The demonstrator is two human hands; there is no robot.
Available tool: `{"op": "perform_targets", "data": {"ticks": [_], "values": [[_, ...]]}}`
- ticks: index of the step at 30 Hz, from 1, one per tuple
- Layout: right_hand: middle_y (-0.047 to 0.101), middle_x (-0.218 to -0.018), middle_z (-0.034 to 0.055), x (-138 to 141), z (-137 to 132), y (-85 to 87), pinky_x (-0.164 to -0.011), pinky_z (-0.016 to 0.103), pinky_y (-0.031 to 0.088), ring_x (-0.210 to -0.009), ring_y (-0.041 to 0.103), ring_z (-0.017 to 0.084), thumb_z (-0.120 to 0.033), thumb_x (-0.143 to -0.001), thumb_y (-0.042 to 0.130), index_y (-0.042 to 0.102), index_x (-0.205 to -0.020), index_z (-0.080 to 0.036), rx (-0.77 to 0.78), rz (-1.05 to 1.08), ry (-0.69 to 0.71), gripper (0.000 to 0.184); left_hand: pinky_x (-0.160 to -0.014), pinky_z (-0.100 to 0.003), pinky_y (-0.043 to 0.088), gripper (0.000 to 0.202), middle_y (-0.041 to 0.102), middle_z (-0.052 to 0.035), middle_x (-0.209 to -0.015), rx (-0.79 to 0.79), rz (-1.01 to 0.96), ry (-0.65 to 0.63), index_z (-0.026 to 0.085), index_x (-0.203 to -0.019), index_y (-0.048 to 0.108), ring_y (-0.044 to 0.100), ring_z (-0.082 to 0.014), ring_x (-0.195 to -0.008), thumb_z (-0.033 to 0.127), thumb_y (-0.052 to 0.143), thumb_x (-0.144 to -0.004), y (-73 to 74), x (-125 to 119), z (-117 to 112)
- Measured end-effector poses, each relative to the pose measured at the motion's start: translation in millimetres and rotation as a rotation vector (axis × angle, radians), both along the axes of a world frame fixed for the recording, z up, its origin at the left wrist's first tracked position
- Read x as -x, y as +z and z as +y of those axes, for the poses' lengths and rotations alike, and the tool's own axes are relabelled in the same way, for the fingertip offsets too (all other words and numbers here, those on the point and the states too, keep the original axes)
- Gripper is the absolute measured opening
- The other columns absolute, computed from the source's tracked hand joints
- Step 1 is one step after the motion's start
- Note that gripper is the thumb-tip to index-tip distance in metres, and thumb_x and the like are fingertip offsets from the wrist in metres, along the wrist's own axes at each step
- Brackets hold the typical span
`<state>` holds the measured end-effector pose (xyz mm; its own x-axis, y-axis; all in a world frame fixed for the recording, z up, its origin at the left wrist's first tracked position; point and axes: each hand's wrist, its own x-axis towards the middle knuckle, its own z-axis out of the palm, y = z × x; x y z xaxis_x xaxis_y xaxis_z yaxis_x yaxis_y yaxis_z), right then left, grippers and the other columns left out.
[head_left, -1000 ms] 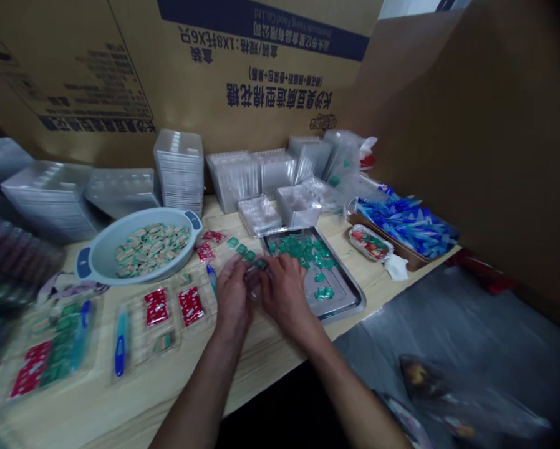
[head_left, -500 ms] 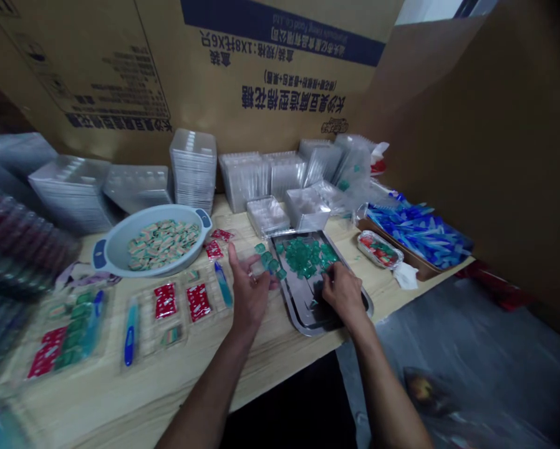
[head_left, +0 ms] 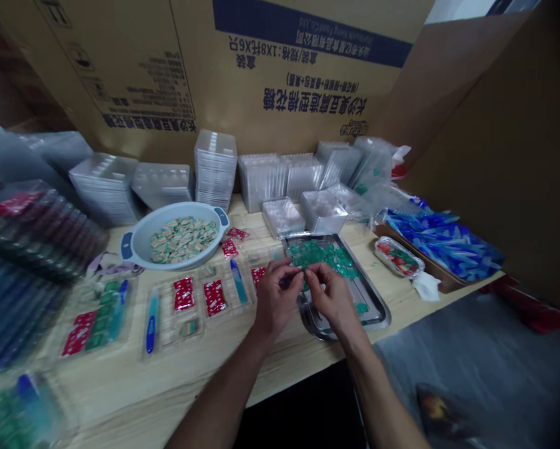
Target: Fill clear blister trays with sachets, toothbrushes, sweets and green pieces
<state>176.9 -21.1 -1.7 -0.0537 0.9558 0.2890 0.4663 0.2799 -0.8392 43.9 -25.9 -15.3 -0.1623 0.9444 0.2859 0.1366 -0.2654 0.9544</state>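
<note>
My left hand and my right hand meet over the near-left part of a metal tray. Fingers and thumbs of both are pinched together, tip to tip. Whatever sits between the fingertips is too small and too covered to make out. Beyond and beside the hands, green translucent pieces lie heaped on the tray, and a single one is apart near its front. Left of my left hand is a clear blister tray with a red packet and a blue pen-shaped item.
A pale blue basin holds many small striped pieces. Stacked clear plastic trays line the back against a large cardboard box. At right stand a foil dish and a carton of blue items. More filled blister trays lie left.
My right hand has left the green pieces on the tray and come up to my left hand. My left hand, earlier spread with green pieces at its fingers, has closed into a pinch. The view has shifted.
</note>
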Motion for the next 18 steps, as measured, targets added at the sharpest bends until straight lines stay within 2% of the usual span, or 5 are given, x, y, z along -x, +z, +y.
{"op": "perform_targets", "data": {"ticks": [4, 10, 14, 18], "values": [[0.067, -0.079, 0.0033, 2, -4, 3.8, -0.068, 0.029, 0.044, -0.071, 0.062, 0.018, -0.028, -0.09, 0.049, 0.06, -0.097, -0.019, -0.079, -0.185, 0.003, 0.016, -0.079, -0.03, 0.059, 0.011, 0.07, -0.0098, -0.112, -0.075, 0.061, 0.041, 0.019, -0.087, 0.076, 0.071, -0.0189, -0.096, 0.014, 0.067, -0.084, -5.4, 2, 2], [0.071, -0.076, 0.0071, 2, -6, 8.2, -0.068, 0.031, 0.043, -0.069, 0.065, 0.022, -0.023, -0.086, 0.047, 0.065, -0.093, -0.019, -0.163, -0.386, -0.103, 0.02, -0.079, -0.032, 0.06, 0.012, 0.071, -0.0106, -0.11, -0.14, 0.2, 0.042, 0.018, -0.084, 0.074, 0.071, -0.0186, -0.093, 0.01, 0.065, -0.085, -5.6, 2, 2], [0.071, -0.073, 0.0044, -3, -6, 9.1, -0.062, 0.029, 0.042, -0.064, 0.064, 0.019, -0.024, -0.084, 0.047, 0.068, -0.096, -0.02, -0.067, -0.314, -0.079, 0.025, -0.08, -0.032, 0.059, 0.012, 0.072, -0.0106, -0.107, -0.155, 0.213, 0.048, 0.017, -0.086, 0.073, 0.071, -0.0188, -0.093, 0.01, 0.064, -0.085, -7.0, 3, 4], [0.071, -0.078, 0.0035, -9, -4, 5.6, -0.065, 0.028, 0.047, -0.07, 0.065, 0.018, -0.035, -0.088, 0.05, 0.068, -0.103, -0.02, 0.086, -0.047, 0.082, 0.028, -0.079, -0.032, 0.059, 0.012, 0.071, -0.0117, -0.108, -0.153, 0.184, 0.059, 0.016, -0.09, 0.073, 0.07, -0.0193, -0.094, 0.012, 0.062, -0.087, -8.3, 5, 5]]}}
